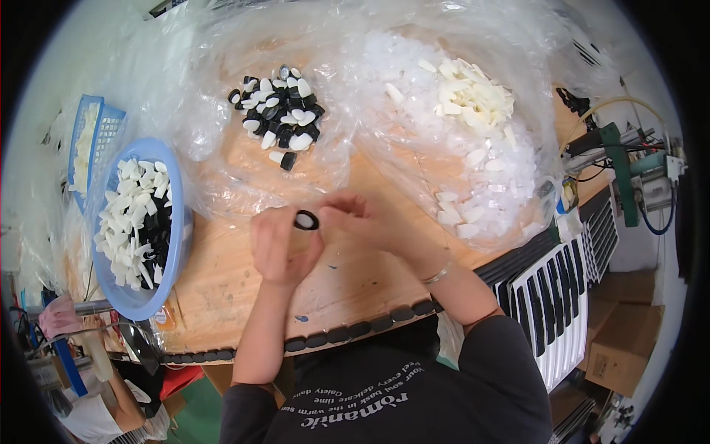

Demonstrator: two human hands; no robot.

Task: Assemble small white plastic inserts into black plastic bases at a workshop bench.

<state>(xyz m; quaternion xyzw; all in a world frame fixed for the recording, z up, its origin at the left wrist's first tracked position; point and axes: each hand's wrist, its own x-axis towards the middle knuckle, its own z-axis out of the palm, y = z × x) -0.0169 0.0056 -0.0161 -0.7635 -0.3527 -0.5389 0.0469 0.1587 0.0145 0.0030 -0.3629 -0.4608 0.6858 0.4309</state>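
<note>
My left hand [279, 248] is closed around a small black oval piece [314, 220] with a pale, greyish-white centre, gripped between thumb and fingers above the wooden table. Close beside it on the right, my right hand [362, 222] has its fingers curled together. Motion blurs its fingertips, and whatever they hold, if anything, is hidden. Beyond the hands lies a pile of black and white pieces [277, 111] on clear plastic sheeting. To the right, loose cream-coloured pieces [473, 100] and translucent white pieces [510, 185] are heaped on the sheeting.
A blue basin [181, 259] of white and black pieces stands at left, with a blue basket [111, 122] behind it. Black pads line the table's front edge [336, 335]. At right are black-and-white slotted panels [551, 303], a green-framed device [620, 174] and cardboard boxes [625, 340]. Another person [96, 414] sits lower left.
</note>
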